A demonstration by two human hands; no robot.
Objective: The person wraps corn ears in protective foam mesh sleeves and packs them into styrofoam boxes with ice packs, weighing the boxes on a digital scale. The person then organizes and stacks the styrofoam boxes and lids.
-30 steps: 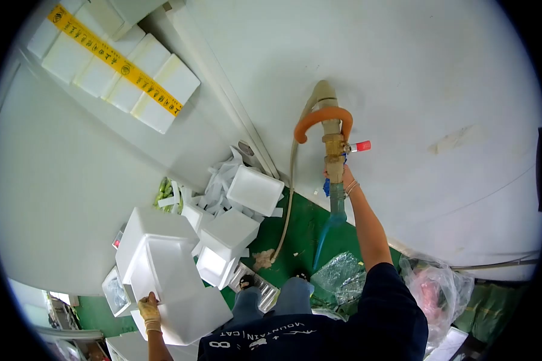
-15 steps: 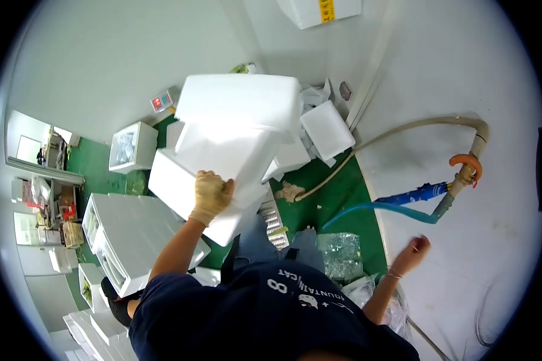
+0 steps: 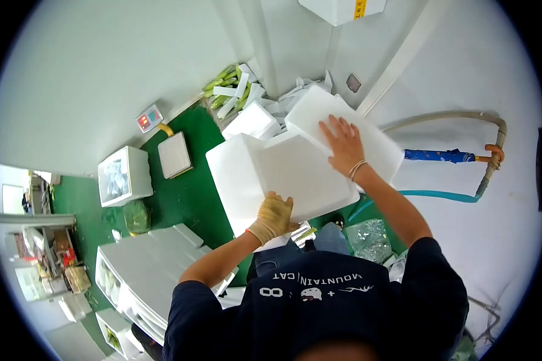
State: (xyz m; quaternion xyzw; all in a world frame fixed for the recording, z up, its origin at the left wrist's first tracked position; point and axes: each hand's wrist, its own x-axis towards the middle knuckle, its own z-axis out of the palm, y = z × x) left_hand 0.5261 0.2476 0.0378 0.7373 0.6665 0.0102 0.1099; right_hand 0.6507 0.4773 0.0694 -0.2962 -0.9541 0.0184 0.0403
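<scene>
A large white foam box (image 3: 301, 174) is in front of my body, tilted. My left hand (image 3: 272, 215), in a yellowish work glove, has its fingers curled over the box's near left edge. At the right, a flat-faced white foam piece (image 3: 310, 114) lies against the box; I cannot tell whether it is a lid or another box. My bare right hand (image 3: 347, 150) rests on this piece, palm down with fingers spread, a bracelet on the wrist.
Green vegetables (image 3: 226, 81) and foam scraps lie by the wall. A platform scale (image 3: 176, 155) with a red-lit display (image 3: 149, 119) stands left of them. A foam box with bags (image 3: 123, 175) and stacked foam boxes (image 3: 156, 265) are left. At the right hang a hose (image 3: 445, 119) and blue umbrella (image 3: 433, 156).
My right hand has come in from the far right onto the foam piece. The foam box has moved right and turned, uncovering the scale platform and vegetables. My left hand has shifted right with it.
</scene>
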